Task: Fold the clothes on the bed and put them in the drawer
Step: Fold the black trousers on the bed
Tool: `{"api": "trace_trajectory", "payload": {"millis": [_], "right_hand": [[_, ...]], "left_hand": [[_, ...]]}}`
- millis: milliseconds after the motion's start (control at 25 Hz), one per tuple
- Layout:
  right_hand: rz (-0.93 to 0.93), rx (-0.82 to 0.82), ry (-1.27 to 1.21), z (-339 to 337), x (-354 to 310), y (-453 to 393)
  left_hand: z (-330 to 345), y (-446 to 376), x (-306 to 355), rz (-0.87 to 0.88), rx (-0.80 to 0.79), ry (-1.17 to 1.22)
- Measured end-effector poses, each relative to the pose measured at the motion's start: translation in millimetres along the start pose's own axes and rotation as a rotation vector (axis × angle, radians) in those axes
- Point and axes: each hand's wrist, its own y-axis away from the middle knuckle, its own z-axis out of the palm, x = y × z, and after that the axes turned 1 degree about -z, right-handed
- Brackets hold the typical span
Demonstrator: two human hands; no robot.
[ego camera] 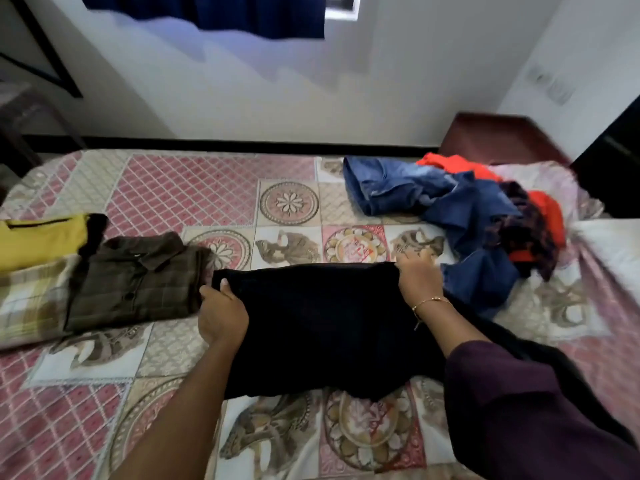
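Note:
A black garment (318,327) lies spread across the middle of the patterned bed (194,188). My left hand (221,313) grips its far left corner, thumb on top. My right hand (417,282), with a thin gold bracelet at the wrist, grips the far right corner. To the left sit folded clothes: a dark olive checked shirt (135,278), a pale yellow checked piece (31,303) and a yellow garment (38,240). A loose heap of blue denim (426,195) and red-orange clothes (547,213) lies at the right.
A white wall with a dark skirting runs behind the bed. A dark red wooden headboard (498,136) stands at the back right. A white pillow (616,247) lies at the right edge. Dark furniture (20,126) stands at the far left.

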Motion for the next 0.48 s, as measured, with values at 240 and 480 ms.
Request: {"api": "trace_trajectory", "payload": {"millis": [240,480], "right_hand": [[0.170,-0.074,-0.147,84,-61,-27],[0.175,-0.306,-0.222,135,-78,-37]], "left_hand": [[43,-47,-68,-0.026,0.020,-0.112],[68,-81,-83,0.073,-0.039,-0.171]]}}
